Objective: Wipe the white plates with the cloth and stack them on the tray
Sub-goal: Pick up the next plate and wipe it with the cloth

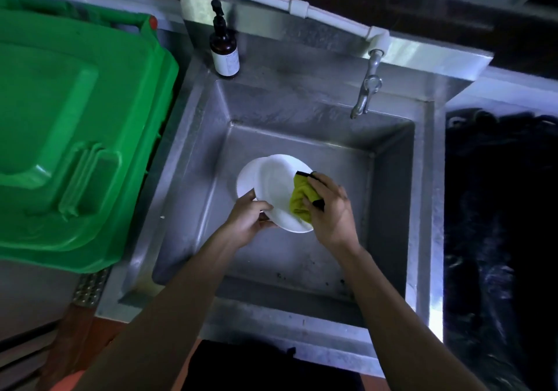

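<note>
We're over the sink (193,155) now, and the top plate (276,191) is up off the basin floor, tilted toward us. Our left hand (246,224) pinches its near-left rim, thumb on top and fingers curled under. Our right hand (330,209) is closed round the cloth (299,199), a yellow-green wad with a dark edge, pressing it onto the right side of the plate's face.

Behind it there looks to be a 2nd plate (246,179), its white rim peeking out at the left; in this dim light we can't tell whether it lies in the basin or is held together with the 1st.

Here's where it could slip away from us. That left-hand grip is only a rim pinch, and the cloth is pushing on the opposite side, so a hard wipe could lever the plate out of our fingers and drop it onto steel. If the plate is wet, that pinch gets weaker. If both plates are in 1 grip, the back one could slide free as we turn the front.

The tap (367,88) hangs above the sink's far-right corner, so lifting the plate out that way risks a knock. The bottle (225,44) on the far-left ledge is well apart. No tray in view, so the carry ahead is unknown.
</note>
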Tool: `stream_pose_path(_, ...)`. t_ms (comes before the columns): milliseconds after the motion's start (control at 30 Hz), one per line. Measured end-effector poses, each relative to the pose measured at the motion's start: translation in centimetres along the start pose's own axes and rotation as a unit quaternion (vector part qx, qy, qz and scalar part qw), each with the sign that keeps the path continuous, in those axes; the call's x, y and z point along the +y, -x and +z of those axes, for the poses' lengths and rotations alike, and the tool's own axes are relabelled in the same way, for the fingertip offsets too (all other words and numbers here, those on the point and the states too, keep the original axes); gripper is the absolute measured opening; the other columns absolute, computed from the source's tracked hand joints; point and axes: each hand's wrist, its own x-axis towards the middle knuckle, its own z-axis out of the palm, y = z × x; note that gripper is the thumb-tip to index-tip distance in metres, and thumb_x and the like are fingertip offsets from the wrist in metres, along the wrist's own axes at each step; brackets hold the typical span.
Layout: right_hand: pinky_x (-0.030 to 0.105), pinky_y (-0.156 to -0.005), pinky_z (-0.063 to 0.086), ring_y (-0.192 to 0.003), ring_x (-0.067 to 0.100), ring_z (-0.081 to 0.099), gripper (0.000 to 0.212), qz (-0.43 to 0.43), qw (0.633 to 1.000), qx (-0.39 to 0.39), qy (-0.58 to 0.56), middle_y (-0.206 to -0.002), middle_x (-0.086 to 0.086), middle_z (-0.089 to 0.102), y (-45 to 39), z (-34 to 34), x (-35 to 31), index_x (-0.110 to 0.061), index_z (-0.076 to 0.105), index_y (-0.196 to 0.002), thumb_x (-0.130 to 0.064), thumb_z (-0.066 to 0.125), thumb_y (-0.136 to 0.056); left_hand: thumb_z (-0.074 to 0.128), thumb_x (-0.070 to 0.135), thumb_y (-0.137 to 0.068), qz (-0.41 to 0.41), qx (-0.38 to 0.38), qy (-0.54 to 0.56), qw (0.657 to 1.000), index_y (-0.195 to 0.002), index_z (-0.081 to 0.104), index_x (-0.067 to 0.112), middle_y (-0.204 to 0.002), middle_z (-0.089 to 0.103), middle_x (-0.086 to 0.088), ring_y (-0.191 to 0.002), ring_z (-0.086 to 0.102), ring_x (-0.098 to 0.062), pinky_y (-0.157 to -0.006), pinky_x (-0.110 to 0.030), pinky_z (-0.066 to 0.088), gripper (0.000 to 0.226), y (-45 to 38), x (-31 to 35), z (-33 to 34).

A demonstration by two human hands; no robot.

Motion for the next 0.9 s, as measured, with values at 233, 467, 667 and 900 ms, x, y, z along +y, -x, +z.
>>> stream_pose_path(233,0.034,-0.107,0.041,-0.128,0.025,0.047,0.058,-0.059,0.997,0.024,0.051,-0.146,-0.004,0.052,1.2,-3.6,-2.8,-0.026,0.063,-0.136,-0.002,0.072,-0.084,0.053,-0.013,-0.083,0.059,-0.09,-0.002,0.994,-0.101,0.076,0.026,-0.102,0.074,-0.01,-0.086,0.073,-0.033,-0.066,-0.048,0.059,0.049,4.9,3.1,2.0)
stream_pose_path(467,0.044,-0.119,0.022,-0.151,0.02,0.027,0.051,-0.057,0.989,0.026,0.137,-0.162,0.001,0.034,2.9,-6.3,-2.4,-0.02,0.047,-0.15,-0.035,0.056,-0.102,0.061,-0.006,-0.071,0.078,-0.146,0.005,0.986,-0.112,0.066,0.012,-0.109,0.069,-0.017,-0.082,0.072,-0.033,-0.066,-0.049,0.059,0.045,7.6,4.3,3.2)
stream_pose_path(667,0.051,-0.122,0.017,-0.154,0.018,0.018,0.051,-0.059,0.989,0.024,0.136,-0.165,0.0,0.026,5.2,-8.1,-2.5,-0.02,0.04,-0.154,-0.033,0.05,-0.105,0.064,-0.003,-0.064,0.094,-0.183,-0.017,0.979,-0.11,0.066,0.008,-0.104,0.07,-0.018,-0.082,0.07,-0.034,-0.074,-0.055,0.06,0.048,9.2,4.8,4.9)
stream_pose_path(900,0.051,-0.119,0.016,-0.155,0.016,0.01,0.052,-0.082,0.984,0.025,0.156,-0.167,-0.001,0.02,5.2,-8.7,-3.7,-0.019,0.036,-0.155,-0.036,0.045,-0.106,0.062,-0.005,-0.069,0.115,-0.223,-0.05,0.967,-0.121,0.064,0.006,-0.117,0.065,-0.026,-0.098,0.065,-0.041,-0.093,-0.07,0.048,0.053,10.5,5.4,5.6)
